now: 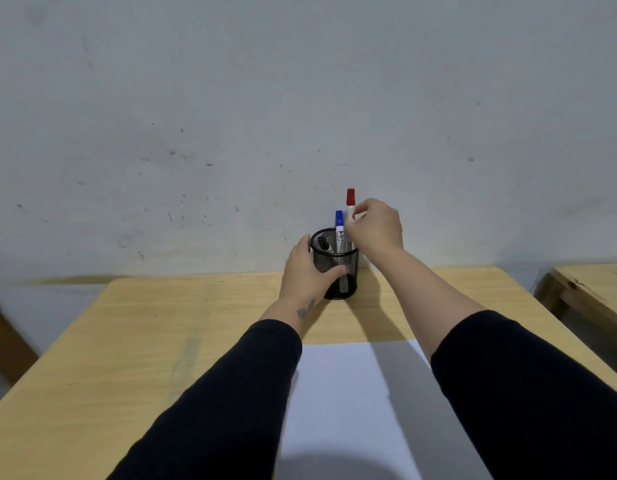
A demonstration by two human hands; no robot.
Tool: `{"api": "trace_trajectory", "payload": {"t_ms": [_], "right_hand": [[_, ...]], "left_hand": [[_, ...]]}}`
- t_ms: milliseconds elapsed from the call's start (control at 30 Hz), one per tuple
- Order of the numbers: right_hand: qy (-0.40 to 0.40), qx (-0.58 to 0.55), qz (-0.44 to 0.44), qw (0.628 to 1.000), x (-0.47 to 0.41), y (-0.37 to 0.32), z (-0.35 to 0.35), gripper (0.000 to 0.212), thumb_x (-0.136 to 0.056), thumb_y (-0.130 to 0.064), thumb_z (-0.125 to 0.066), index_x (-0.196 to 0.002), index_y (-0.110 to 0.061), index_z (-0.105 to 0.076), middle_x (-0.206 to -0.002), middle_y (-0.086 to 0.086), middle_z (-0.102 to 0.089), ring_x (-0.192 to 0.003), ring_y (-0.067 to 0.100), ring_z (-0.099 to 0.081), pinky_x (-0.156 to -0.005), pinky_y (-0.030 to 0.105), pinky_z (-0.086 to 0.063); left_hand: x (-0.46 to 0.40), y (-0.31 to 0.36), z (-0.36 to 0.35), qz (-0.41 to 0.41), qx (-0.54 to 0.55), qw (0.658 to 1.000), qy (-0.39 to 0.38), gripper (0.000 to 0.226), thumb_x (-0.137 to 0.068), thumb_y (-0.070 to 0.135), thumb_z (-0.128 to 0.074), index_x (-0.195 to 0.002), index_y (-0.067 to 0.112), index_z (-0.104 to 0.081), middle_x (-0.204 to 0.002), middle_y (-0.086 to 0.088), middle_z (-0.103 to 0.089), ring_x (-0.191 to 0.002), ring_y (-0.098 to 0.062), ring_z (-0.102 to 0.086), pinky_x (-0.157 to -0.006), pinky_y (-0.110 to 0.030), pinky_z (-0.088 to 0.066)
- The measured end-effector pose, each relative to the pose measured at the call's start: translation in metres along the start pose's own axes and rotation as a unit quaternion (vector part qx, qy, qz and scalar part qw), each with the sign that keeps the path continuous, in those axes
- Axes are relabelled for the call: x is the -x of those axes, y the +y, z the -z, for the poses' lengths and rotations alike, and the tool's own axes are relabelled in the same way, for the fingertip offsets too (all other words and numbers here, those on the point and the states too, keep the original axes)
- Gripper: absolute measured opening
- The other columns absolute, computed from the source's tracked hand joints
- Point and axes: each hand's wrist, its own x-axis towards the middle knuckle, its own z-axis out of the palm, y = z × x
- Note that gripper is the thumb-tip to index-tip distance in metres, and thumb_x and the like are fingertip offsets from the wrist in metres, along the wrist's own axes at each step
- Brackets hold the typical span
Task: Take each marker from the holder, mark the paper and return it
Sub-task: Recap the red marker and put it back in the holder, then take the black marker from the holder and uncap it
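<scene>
The left hand [305, 271] grips the black mesh holder [335, 263] at the table's [127, 341] far edge. The right hand [378, 227] pinches the red marker [350, 202], covering its lower barrel. A blue marker [339, 233] stands inside; a black marker [324, 244] barely shows. Sleeves cover part of the paper [341, 393].

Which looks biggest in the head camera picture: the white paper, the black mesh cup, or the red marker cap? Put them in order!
1. White sheet of paper: by far the biggest, though it lies nearest the camera.
2. Black wire-mesh holder cup.
3. Red marker cap: the smallest.
</scene>
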Motion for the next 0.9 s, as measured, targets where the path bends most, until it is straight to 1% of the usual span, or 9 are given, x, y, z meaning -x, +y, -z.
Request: {"api": "trace_trajectory", "payload": {"t_ms": [67, 133, 267, 333, 433, 533, 600, 733, 900], "right_hand": [[-0.007, 0.026, -0.011, 1.0, -0.001, 0.007, -0.009, 0.018, -0.083, -0.017, -0.062, -0.098, -0.014, -0.07, -0.103, 0.007, -0.071, -0.096, 0.026, -0.066, -0.07, 0.024, -0.042], [-0.016, 0.039, -0.018, 0.999, -0.002, 0.012, -0.016, 0.015, -0.083, -0.015, -0.062, -0.093, -0.012, -0.073, -0.099, 0.01, -0.073, -0.093, 0.028, -0.067, -0.066, 0.024, -0.041], [-0.003, 0.041, -0.015, 0.999, -0.001, 0.015, -0.017, 0.026, -0.083, -0.008, -0.061, -0.106, -0.011, -0.071, -0.105, 0.011, -0.072, -0.096, 0.027, -0.067, -0.07, 0.024, -0.043], [-0.002, 0.024, 0.025, 0.999, 0.0, 0.011, -0.011, 0.025, -0.081, -0.005, -0.063, -0.103, -0.011, -0.071, -0.102, 0.01, -0.072, -0.094, 0.025, -0.067, -0.075, 0.026, -0.049], [-0.032, 0.022, 0.103, 0.994, 0.001, 0.003, -0.004, 0.017, -0.076, -0.002, -0.067, -0.088, -0.013, -0.074, -0.092, 0.008, -0.073, -0.084, 0.022, -0.068, -0.078, 0.033, -0.055], [-0.091, 0.042, 0.126, 0.987, 0.003, -0.004, 0.0, 0.011, -0.076, -0.005, -0.069, -0.082, -0.011, -0.076, -0.086, 0.008, -0.074, -0.074, 0.016, -0.064, -0.068, 0.023, -0.051], [-0.14, 0.05, 0.133, 0.98, 0.005, -0.007, 0.0, 0.014, -0.077, -0.005, -0.068, -0.086, -0.009, -0.078, -0.087, 0.008, -0.075, -0.073, 0.014, -0.062, -0.069, 0.021, -0.051], [-0.178, 0.011, 0.118, 0.977, 0.005, -0.009, -0.004, 0.021, -0.079, -0.001, -0.068, -0.097, -0.006, -0.077, -0.094, 0.01, -0.075, -0.078, 0.013, -0.064, -0.071, 0.018, -0.051], [-0.252, 0.014, 0.11, 0.961, -0.009, -0.009, -0.006, 0.02, -0.077, -0.004, -0.07, -0.094, -0.013, -0.079, -0.083, 0.007, -0.073, -0.066, 0.008, -0.058, -0.065, 0.018, -0.045]], "left_hand": [[-0.001, -0.004, -0.003, -0.012, 0.04, 0.999, 0.004, 0.055, -0.067, 0.022, -0.082, -0.112, 0.024, -0.051, -0.116, 0.003, -0.063, -0.113, -0.018, -0.059, -0.097, -0.033, -0.047], [-0.001, -0.008, -0.005, -0.016, 0.077, 0.997, 0.003, 0.058, -0.065, 0.021, -0.083, -0.111, 0.031, -0.049, -0.114, 0.004, -0.065, -0.109, -0.016, -0.062, -0.097, -0.039, -0.05], [0.0, -0.011, -0.008, -0.022, 0.082, 0.996, 0.006, 0.06, -0.064, 0.026, -0.082, -0.115, 0.029, -0.05, -0.113, 0.002, -0.066, -0.107, -0.017, -0.063, -0.096, -0.042, -0.051], [0.0, -0.011, -0.008, -0.019, 0.079, 0.997, 0.006, 0.059, -0.066, 0.025, -0.082, -0.116, 0.026, -0.051, -0.114, 0.002, -0.066, -0.108, -0.017, -0.063, -0.097, -0.041, -0.051], [-0.001, -0.012, -0.008, -0.015, 0.079, 0.997, 0.005, 0.055, -0.068, 0.024, -0.08, -0.116, 0.022, -0.052, -0.112, 0.005, -0.067, -0.107, -0.014, -0.063, -0.096, -0.041, -0.051], [-0.001, -0.013, -0.008, -0.009, 0.087, 0.996, 0.005, 0.053, -0.067, 0.025, -0.08, -0.113, 0.027, -0.053, -0.109, 0.006, -0.068, -0.105, -0.013, -0.064, -0.094, -0.041, -0.053], [-0.001, -0.013, -0.008, -0.007, 0.091, 0.996, 0.004, 0.051, -0.067, 0.025, -0.08, -0.11, 0.029, -0.054, -0.107, 0.007, -0.068, -0.104, -0.013, -0.065, -0.093, -0.041, -0.053], [-0.001, -0.014, -0.009, -0.009, 0.101, 0.995, 0.002, 0.051, -0.068, 0.025, -0.08, -0.111, 0.029, -0.053, -0.108, 0.008, -0.069, -0.104, -0.011, -0.065, -0.093, -0.039, -0.053], [0.0, -0.013, -0.008, -0.013, 0.104, 0.994, 0.005, 0.046, -0.069, 0.021, -0.08, -0.097, 0.04, -0.05, -0.105, 0.008, -0.068, -0.101, -0.01, -0.066, -0.093, -0.04, -0.053]]}}
